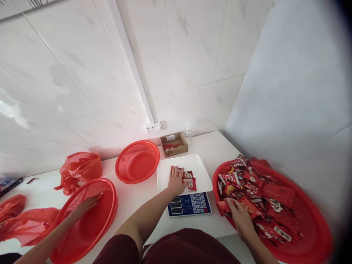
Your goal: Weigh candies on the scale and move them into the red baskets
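My left hand [177,182] lies palm down on the white weighing tray [165,185] of a digital scale, fingers spread over small red snack packets [191,183]. Below the tray, the scale's blue keypad panel [189,204] faces me. At the near left rim of a large red basket [316,227], my right hand [239,216] pinches a red snack packet [224,206] between thumb and fingers. Many red printed packets [275,205] are heaped in that basket.
Behind the scale stands a cardboard box [178,150] with some red packets. Left of it sits an empty red basket [137,161]. Another person's hand [88,203] reaches into a nearer red basket [110,220]. Red plastic bags [82,167] lie by the wall.
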Motion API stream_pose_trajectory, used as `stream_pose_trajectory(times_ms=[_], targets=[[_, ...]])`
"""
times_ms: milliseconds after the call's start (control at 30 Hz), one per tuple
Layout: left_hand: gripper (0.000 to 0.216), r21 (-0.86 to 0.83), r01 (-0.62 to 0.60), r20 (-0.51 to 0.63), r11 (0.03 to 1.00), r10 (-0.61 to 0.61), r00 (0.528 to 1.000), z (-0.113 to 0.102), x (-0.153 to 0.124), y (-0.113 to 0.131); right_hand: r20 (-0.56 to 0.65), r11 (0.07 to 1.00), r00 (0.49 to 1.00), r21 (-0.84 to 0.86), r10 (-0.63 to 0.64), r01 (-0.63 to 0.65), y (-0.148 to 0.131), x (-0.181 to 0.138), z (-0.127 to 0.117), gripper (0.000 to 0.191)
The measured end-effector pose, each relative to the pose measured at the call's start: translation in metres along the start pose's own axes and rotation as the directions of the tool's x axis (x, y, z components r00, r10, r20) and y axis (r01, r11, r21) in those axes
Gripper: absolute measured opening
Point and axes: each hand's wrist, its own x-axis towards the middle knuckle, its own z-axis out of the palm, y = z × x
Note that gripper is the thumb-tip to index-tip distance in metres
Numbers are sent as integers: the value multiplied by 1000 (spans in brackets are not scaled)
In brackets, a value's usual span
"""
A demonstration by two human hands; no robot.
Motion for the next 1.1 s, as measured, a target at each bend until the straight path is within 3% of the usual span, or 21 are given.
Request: stream_pose_trajectory(times_ms=[67, 200, 367, 500, 600, 700, 767, 867, 1100], targets=[[72, 34, -78, -17, 996, 79, 997, 5, -4, 12, 20, 1000, 1000, 2, -3, 3, 1, 1, 0, 39], [69, 71, -251, 107, 965, 243, 964, 10, -4, 23, 51, 1000, 999, -22, -14, 15, 0, 3, -2, 41], [73, 121, -167, 133, 979, 150, 980, 4, 2, 19, 101, 999, 995, -38, -21, 25, -1, 4, -4, 43], [78, 113, -63, 28, 992, 61, 998, -2, -5, 14, 153, 993, 988, -111, -30, 47, -1, 10, -8, 47], [73, 47, 55, -78, 997, -51, 996, -1, -21, 12, 200, 959, 973, -234, -113, 159, 1, 14, -11, 48], [66, -23, 192, -178, 981, -193, 965, 6, -46, 8, 334, 847, 893, -335, -302, 412, 3, 14, -13, 43], [64, -44, 273, -216, 961, -276, 937, 15, -67, 7, 477, 743, 788, -343, -389, 574, 3, 13, -13, 37], [62, -53, 367, -232, 929, -369, 900, 30, -101, 7, 623, 633, 657, -315, -424, 707, 5, 14, -13, 34], [61, -39, 501, -224, 865, -496, 839, 53, -153, 20, 707, 563, 560, -274, -431, 780, 14, 29, -14, 37]])
